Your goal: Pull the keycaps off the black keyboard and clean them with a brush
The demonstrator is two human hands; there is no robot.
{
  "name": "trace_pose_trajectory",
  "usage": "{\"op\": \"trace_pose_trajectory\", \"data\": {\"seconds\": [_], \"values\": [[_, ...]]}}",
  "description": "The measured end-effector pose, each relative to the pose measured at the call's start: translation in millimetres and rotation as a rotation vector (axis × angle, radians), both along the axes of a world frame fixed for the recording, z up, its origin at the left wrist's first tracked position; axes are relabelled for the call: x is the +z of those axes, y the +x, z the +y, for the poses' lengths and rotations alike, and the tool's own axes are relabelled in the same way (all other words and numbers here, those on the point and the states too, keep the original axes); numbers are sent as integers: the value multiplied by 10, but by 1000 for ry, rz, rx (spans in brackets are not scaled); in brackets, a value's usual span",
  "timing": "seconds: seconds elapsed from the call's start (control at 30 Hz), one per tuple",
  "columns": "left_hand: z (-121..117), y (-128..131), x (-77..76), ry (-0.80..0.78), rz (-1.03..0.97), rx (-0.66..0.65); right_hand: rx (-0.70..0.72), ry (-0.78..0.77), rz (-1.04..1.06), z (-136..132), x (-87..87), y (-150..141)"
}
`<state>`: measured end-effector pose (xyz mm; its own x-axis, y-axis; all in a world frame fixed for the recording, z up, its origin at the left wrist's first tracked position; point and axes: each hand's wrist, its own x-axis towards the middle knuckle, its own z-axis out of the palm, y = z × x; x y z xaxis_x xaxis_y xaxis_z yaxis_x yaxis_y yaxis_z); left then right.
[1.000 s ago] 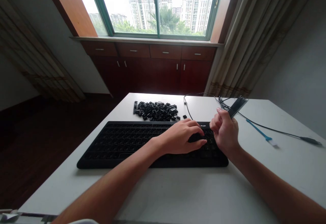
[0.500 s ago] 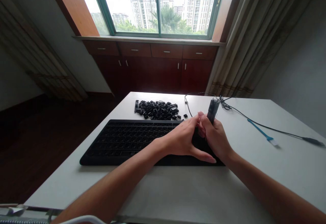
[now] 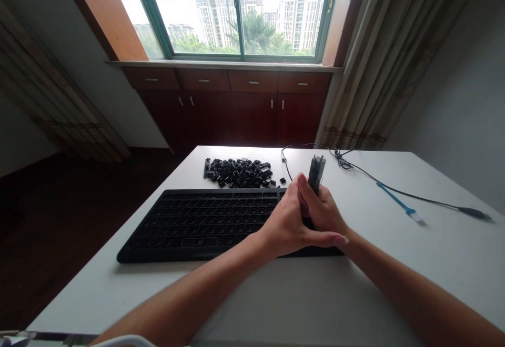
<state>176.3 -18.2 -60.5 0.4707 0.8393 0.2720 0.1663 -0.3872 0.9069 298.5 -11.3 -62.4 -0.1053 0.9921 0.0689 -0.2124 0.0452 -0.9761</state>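
Swung upright since the earlier view, a slim dark see-through bar [image 3: 316, 173] now stands on end instead of leaning toward 2 o'clock, and the hands have closed together around its lower part. The right hand [image 3: 324, 213] wraps it, leaving the top third or so bare. The left hand [image 3: 286, 226] presses in from 9 o'clock, its fingertips [image 3: 302, 180] against the right hand just beside the bar, and its thumb [image 3: 327, 240] stretches toward 4 o'clock across the right hand's heel. Whether the left hand touches the bar itself cannot be told.

Both hands sit above the right end of a black keyboard [image 3: 197, 226] on a white table [image 3: 394, 278]. A heap of black keycaps [image 3: 239, 173] lies at 11 o'clock from the hands, a looping black cable [image 3: 343, 164] at 1 o'clock, and a blue strip [image 3: 396, 200] at 3 o'clock.

The bar looks light, stiff and smooth, probably hard plastic that could slip from a loose grip. Its long middle seems the surest place to hold, with the fingers wrapped fully around it.
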Motion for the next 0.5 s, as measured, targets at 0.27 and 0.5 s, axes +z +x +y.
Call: {"op": "trace_pose_trajectory", "data": {"seconds": [0.27,0.5], "values": [[0,8,-26,-24,66,59,144,-32,0,171,24,205],[-7,8,-80,44,32,70,34,19,-19,60,10,79]]}}
